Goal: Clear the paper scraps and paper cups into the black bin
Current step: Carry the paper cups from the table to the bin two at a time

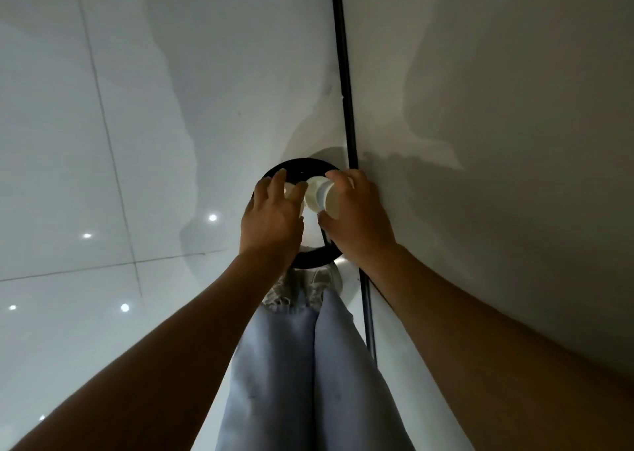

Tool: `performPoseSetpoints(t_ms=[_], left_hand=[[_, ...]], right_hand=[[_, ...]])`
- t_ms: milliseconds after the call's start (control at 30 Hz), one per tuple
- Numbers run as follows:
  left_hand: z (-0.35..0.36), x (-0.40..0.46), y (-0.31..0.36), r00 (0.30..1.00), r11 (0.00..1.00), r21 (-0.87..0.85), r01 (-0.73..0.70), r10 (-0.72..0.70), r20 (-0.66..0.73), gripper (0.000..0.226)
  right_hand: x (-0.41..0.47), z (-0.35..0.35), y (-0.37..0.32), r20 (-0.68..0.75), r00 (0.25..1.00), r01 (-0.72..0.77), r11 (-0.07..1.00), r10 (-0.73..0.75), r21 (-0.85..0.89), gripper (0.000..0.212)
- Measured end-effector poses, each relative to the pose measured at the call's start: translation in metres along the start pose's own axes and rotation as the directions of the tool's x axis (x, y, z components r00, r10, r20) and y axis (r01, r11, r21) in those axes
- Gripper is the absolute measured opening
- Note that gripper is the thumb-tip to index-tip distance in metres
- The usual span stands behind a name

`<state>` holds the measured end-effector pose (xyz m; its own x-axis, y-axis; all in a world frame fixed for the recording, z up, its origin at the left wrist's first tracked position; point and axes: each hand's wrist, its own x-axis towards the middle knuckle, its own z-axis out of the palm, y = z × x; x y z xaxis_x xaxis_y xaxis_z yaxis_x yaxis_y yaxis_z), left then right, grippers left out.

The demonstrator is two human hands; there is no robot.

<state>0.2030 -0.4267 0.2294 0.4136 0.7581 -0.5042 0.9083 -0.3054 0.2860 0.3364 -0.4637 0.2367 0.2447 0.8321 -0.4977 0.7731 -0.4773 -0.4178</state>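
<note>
**Cups over the bin, drop not yet made**

Fingers of the right hand curl round a white paper cup lying on its side, thumb beneath it and fingertips over the top, its mouth turned toward nine o'clock. The left hand has its fingers bent over something pale, probably a second cup or a scrap; too little of it shows to tell which, though the hand seems to hold it.

Both hands hang directly above the black bin, whose round rim peeks out at twelve and six o'clock of the hands. The bin stands on the glossy tiled floor, just beside the dark skirting strip of the wall at three o'clock.

By my judgement this load is at the release point: carrying is done, letting go remains. What already lies inside the bin is hidden, and whether scraps wait elsewhere cannot be told from here.
</note>
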Motion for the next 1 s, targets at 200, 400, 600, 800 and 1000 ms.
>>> performPoseSetpoints(t_ms=[200, 400, 600, 800, 1000], left_hand=[[0.044, 0.021, -0.014, 0.998, 0.999, 0.036, -0.005, 0.003, 0.059, 0.063], [0.068, 0.032, -0.026, 0.994, 0.988, 0.106, -0.112, 0.110, 0.021, 0.071], [0.088, 0.042, -0.033, 0.995, 0.993, 0.062, -0.099, 0.099, -0.005, 0.075], [0.068, 0.033, -0.026, 0.999, 0.995, -0.086, 0.052, -0.052, 0.004, 0.084], [-0.016, -0.048, -0.025, 0.994, 0.986, -0.131, 0.103, -0.108, -0.031, 0.067]], right_hand=[[0.029, 0.041, 0.026, 0.046, 0.998, 0.046, 0.996, -0.042, -0.081, 0.065], [0.045, 0.063, 0.035, 0.098, 0.992, 0.091, 0.985, -0.078, -0.144, 0.067], [0.052, 0.083, 0.042, 0.131, 0.985, 0.134, 0.971, -0.109, -0.199, 0.073], [0.042, 0.067, 0.036, 0.143, 0.988, 0.088, 0.976, -0.060, -0.200, 0.085], [-0.022, -0.006, -0.013, 0.157, 0.985, 0.101, 0.977, -0.071, -0.189, 0.073]])
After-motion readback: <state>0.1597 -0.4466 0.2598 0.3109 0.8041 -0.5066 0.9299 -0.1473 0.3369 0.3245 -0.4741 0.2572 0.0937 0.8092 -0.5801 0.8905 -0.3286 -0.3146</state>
